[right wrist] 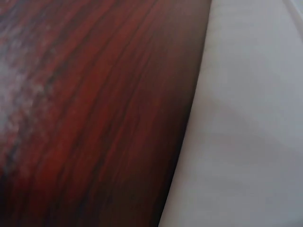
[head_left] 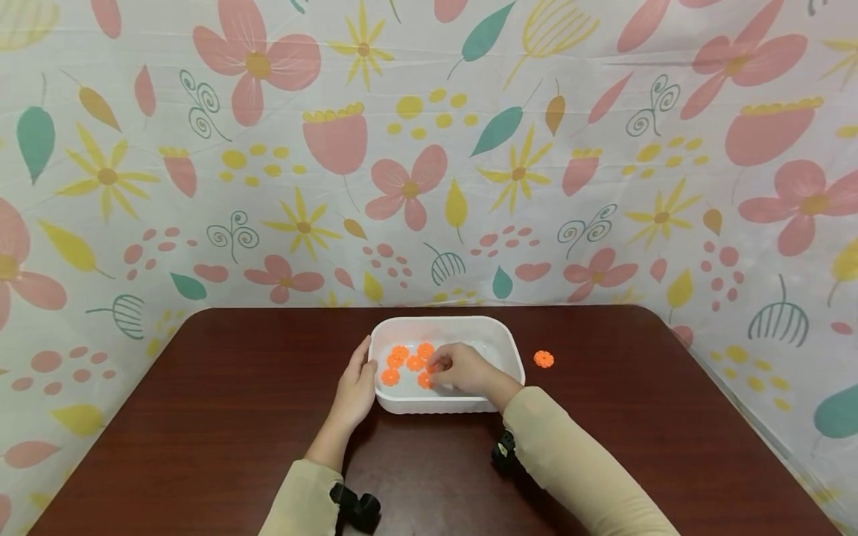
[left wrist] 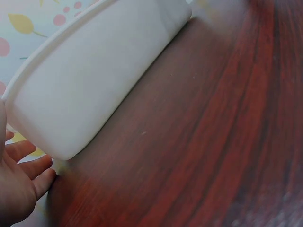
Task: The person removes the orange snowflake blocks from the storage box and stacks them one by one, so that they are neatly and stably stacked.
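A white plastic tub (head_left: pixel 436 405) stands on the table with several orange notched, flower-shaped discs (head_left: pixel 390 377) lying in its left half. My left hand (head_left: pixel 355 387) rests against the tub's left end. Its fingers lie loosely extended along the outside wall, and the thumb is up by the rim, as the left wrist view (left wrist: pixel 21 189) shows. Over the near wall reaches my right hand (head_left: pixel 464 370), with curled fingertips down at an orange disc (head_left: pixel 424 380) that they seem to pinch and partly cover. The right wrist view shows no part of that hand, only the tub's wall (right wrist: pixel 246 123).
One more orange disc (head_left: pixel 544 359) lies on the dark wooden table (head_left: pixel 268 394), to the right of the tub. A flower-patterned cloth (head_left: pixel 415 246) hangs behind the table's far edge. Black wrist cameras (head_left: pixel 358 508) are strapped at both sleeves.
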Available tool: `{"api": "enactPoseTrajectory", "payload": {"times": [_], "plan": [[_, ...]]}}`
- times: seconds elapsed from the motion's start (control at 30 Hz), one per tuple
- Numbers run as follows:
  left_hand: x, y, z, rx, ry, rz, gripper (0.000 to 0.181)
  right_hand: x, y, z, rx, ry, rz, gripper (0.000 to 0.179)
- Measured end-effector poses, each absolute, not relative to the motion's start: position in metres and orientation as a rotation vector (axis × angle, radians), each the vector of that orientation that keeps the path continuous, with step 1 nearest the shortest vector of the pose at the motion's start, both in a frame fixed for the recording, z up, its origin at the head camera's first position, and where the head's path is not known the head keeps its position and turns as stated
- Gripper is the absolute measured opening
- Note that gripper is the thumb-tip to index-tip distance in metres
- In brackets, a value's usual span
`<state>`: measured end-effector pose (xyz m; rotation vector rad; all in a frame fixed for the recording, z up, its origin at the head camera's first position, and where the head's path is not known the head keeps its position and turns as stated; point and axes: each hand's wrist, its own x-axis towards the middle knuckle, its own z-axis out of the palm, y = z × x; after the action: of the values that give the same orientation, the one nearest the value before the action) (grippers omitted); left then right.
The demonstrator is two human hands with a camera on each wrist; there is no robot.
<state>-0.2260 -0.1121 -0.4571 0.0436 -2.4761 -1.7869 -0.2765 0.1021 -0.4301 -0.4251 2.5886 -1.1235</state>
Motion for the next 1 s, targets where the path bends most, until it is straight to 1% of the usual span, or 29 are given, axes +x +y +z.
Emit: {"api": "enactPoseTrajectory", "payload": {"times": [0.5, 0.83, 1.0], "plan": [[-0.2257, -0.111, -0.4573, 0.047, -2.456, -1.798, 0.05, -0.2729, 0.0996, -0.4274, -0.594, 2.611, -0.94, 0.019], [-0.2267, -0.1115, -0.4578, 0.043, -2.47, -1.782, 0.05, -0.2764, 0.0992, -0.4314, -0.6, 2.606, -0.873, 0.019], [-0.2267, -0.1114, -0.4572, 0.048, -2.467, -1.785, 0.05, -0.2775, 0.0999, -0.433, -0.64, 2.596, -0.912, 0.023]]}}
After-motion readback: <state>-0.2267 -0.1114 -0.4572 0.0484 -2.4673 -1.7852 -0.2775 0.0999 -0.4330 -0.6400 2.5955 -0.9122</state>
